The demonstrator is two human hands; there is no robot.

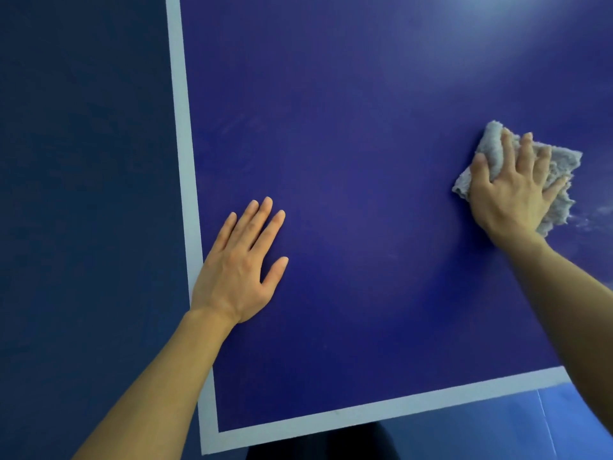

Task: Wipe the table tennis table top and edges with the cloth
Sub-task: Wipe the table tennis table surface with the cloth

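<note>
On the right side of the blue tabletop [365, 161], a crumpled grey cloth [495, 146] lies flat under the right hand [510, 194]. Its fingers [525, 152] are spread and nearly straight, pressing down on the cloth rather than clenching it. The thumb lies across the cloth's left part. Fluffy edges stick out beyond the fingertips, at the lower left corner and down the right side. Whether the little finger hooks a fold is hard to tell. Just right of the cloth, pale streaks [593, 217] mark the surface.

Well apart from the cloth, the left hand [238, 263] rests palm down near the tabletop's left edge. Its fingers are released, straight and close together, with the thumb out to the right, and it holds nothing. Its wrist crosses the white line [184, 144] that runs along the left edge. The same line turns at the near left corner and follows the near edge. Both forearms are bare.

A soft glare [464, 38] sits on the far right part of the tabletop. Dark blue floor [83, 161] lies beyond the left edge. Below the near edge the floor looks lighter blue at the right, and a dark shape [315, 443] there is too dim to identify.
</note>
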